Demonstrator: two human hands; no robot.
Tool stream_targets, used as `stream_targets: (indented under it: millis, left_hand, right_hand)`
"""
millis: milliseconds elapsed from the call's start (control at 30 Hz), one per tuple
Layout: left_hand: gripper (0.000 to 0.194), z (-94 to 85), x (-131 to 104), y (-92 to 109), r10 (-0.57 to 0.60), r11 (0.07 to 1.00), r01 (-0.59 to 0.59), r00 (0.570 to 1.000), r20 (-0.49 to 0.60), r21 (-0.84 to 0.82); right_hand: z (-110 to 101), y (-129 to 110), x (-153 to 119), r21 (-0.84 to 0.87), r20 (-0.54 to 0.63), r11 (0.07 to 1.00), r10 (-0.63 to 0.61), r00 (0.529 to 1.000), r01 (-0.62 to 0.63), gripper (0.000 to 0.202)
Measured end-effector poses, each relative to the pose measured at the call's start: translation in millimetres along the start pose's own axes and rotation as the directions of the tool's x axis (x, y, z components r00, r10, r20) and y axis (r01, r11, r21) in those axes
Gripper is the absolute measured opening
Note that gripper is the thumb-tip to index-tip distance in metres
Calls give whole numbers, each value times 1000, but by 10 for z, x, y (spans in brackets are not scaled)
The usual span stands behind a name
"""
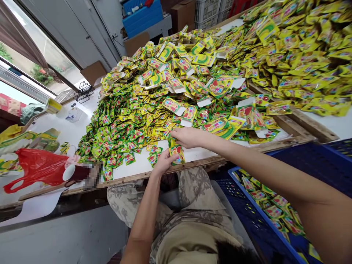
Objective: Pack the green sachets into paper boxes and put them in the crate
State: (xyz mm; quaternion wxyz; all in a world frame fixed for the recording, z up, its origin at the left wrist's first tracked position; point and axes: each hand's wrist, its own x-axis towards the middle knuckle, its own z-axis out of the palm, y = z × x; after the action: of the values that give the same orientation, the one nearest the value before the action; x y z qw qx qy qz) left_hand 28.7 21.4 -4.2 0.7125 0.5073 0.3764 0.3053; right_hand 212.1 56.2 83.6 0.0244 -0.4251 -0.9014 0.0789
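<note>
Near the table's front edge, my left hand [164,161] grips a small yellow-green printed pack [178,154] with a red picture, thumb across its front. Whether it is a flat box or a sachet I cannot tell. Just above it, my right hand [189,137] has its fingers pinched together at the pack's upper end, by the sachet pile; what they hold is hidden. A few green sachets [154,156] lie left of the pack. Behind both hands spreads a heap of small green and yellow sachets [129,124]. Printed cartons with open white flaps [174,105] lie on the heap.
A wooden strip [288,126] divides off a large mound of yellow packs [302,62] at right. Below right stands a blue crate [264,216] with filled packs. At left are a red plastic bag [41,168], a cup [69,172] and a black wire rack [84,91].
</note>
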Motion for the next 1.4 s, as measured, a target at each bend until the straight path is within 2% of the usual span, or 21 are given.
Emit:
stream_targets:
  millis: [167, 333, 533, 633, 733, 867, 1000, 1100, 1233, 1400]
  left_hand:
    - [53, 11, -4, 11, -19, 1000, 19, 1000, -3, -20]
    - [53, 16, -16, 18, -19, 1000, 19, 1000, -6, -18]
    - [51, 26, -30, 38, -38, 999, 38, 999, -9, -20]
    - [51, 55, 12, 56, -66, 998, 66, 998, 1, -22]
    - [51, 107, 96, 71, -88, 996, 89, 996, 18, -33]
    - [49, 175, 177, 87, -78, 995, 78, 997, 3, -62]
    - [51, 212, 171, 113, -85, 996, 84, 996, -11, -35]
    - [51, 222, 148, 126, -96, 995, 96, 995, -28, -15]
    - [48, 213, 135, 115, -74, 997, 73, 997, -34, -20]
    - [47, 189, 161, 81, -72, 995, 70, 997, -23, -69]
  right_hand:
    - [8, 28, -14, -116, -29, 991, -74, 997, 71, 19]
    - [-16, 76, 38, -116, 30, 985, -127, 991, 130, 16]
    - [-49, 38, 71, -180, 31, 968, -171, 985, 174, 18]
    - [-108, 2, 87, -134, 77, 980, -137, 988, 146, 21]
    - [-213, -35, 89, -67, 162, 996, -44, 986, 55, 23]
    - [-366, -29, 49, 13, 291, 1000, -3, 957, -1, 22]
    - [-438, 2, 41, 58, 332, 997, 30, 943, -52, 19]
    - [-439, -22, 105, 26, 365, 997, 64, 929, -79, 16]
    - [-401, -40, 188, -2, 361, 996, 82, 929, -88, 17]
    - [-364, 45, 110, 118, 278, 992, 19, 960, -54, 11]
